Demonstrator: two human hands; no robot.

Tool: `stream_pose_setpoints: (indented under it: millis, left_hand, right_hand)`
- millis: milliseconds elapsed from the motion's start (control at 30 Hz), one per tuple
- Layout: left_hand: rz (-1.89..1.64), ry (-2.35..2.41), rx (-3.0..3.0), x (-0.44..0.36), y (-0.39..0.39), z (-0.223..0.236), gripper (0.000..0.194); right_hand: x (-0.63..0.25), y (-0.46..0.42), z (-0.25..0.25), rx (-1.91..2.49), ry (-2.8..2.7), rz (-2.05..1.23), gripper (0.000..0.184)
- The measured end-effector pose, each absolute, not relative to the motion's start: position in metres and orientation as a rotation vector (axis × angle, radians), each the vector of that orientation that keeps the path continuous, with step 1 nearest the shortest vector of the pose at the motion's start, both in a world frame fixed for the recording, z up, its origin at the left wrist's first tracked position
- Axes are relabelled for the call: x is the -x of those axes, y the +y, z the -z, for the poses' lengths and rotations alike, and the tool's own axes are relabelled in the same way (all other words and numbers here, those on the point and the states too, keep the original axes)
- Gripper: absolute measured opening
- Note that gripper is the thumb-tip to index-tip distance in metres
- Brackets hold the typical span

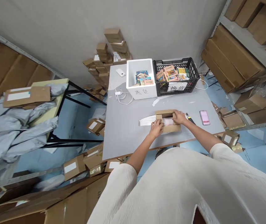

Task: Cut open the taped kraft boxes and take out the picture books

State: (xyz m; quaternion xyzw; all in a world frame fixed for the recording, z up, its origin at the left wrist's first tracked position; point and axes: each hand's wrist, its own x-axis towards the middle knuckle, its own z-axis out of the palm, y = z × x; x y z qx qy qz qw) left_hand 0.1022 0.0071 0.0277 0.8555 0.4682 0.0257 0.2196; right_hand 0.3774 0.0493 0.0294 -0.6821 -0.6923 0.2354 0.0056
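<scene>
A small cardboard box [171, 128] lies on the grey table with its flaps spread and something pale inside. My left hand [156, 128] grips the box at its left end, fingers bent over the flap there. At the right end, my right hand [179, 117] has its fingers closed over the other flap. A flat white wrapper or strip [147, 120] sticks out to the left from under the box. Just right of my right hand lies a black and yellow box cutter [190, 118], partly hidden by the forearm.
A white foam box [142, 93] and a black plastic crate [175, 88], both holding booklets, stand at the table's back. A charger with cable [123, 95], a white phone [121, 72] and a pink-screened phone [204, 117] lie about. Cartons [74, 166] crowd the floor; a side table [60, 81] bears parcels.
</scene>
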Motion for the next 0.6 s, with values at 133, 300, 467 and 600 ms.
stream_pose_setpoints:
  millis: [133,300,467,600]
  left_hand:
    - [0.092,1.273,-2.376,-0.112,0.020,-0.028,0.052]
    - [-0.027,1.304,-2.391,-0.104,0.015,-0.035,0.057]
    - [-0.217,1.621,-2.283,-0.078,0.002,-0.037,0.069]
    - [-0.174,1.631,-2.263,-0.067,0.015,-0.037,0.072]
  right_hand:
    - [-0.366,0.044,-0.014,2.153,-2.135,-0.606,0.073]
    - [-0.365,0.044,-0.001,2.131,-2.053,-0.642,0.075]
    - [-0.389,0.039,-0.006,2.002,-1.949,-0.731,0.087]
    - [-0.421,0.022,-0.012,1.986,-1.853,-0.631,0.082]
